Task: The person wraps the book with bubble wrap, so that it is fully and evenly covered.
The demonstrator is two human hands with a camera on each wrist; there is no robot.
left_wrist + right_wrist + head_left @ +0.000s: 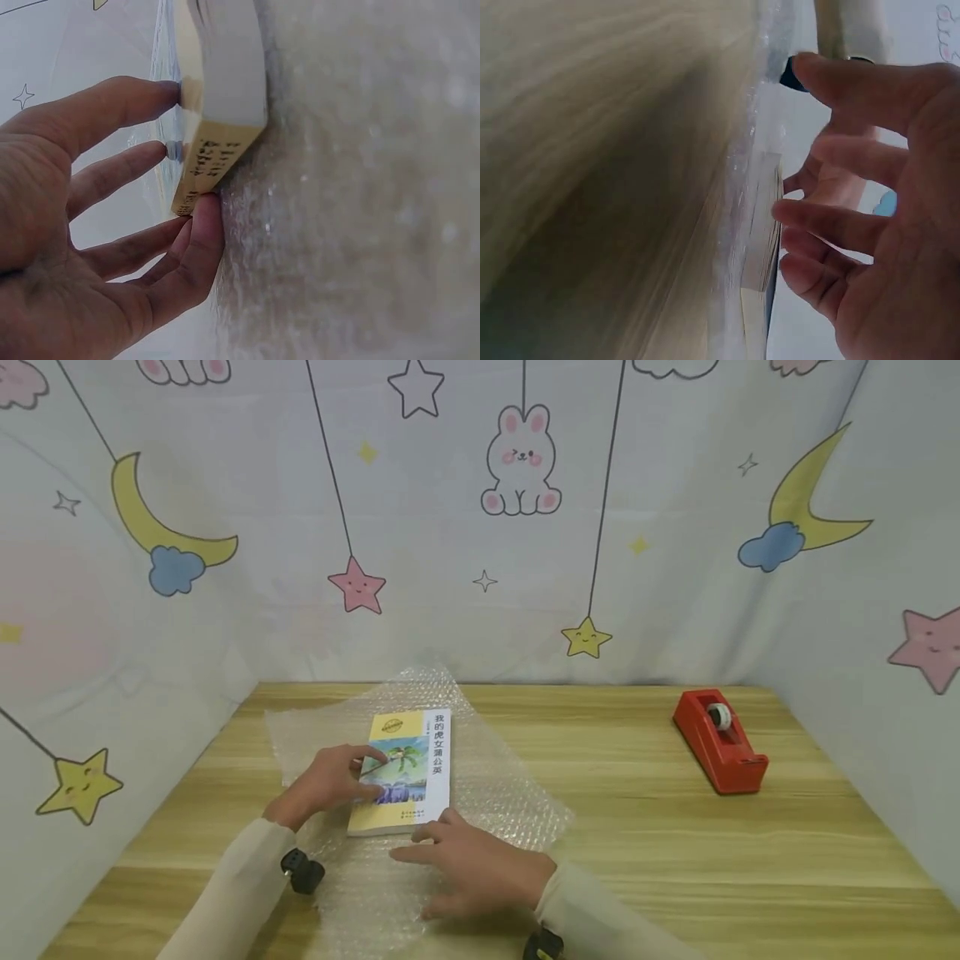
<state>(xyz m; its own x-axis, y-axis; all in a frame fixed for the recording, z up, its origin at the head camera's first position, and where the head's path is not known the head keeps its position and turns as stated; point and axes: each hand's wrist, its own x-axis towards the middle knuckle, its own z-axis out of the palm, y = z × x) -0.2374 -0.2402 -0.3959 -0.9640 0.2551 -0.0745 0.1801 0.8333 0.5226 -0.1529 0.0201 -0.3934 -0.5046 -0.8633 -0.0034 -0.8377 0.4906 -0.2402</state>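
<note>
Paperback, rectangular, lies on pebbly, translucent bubble wrap beneath the left hand.

The head camera looks forward and down from above the person's side of the table, far enough to take in also the cloth backdrop, the left hand and the right hand. The left wrist camera sits close to its hand and faces along the fingers toward the book; its picture is turned sideways, so the bubble wrap stands like a wall at the right. The right wrist camera, equally near and sideways, looks low along the table past its own fingers. All three views share the book and the bubble wrap.
</note>
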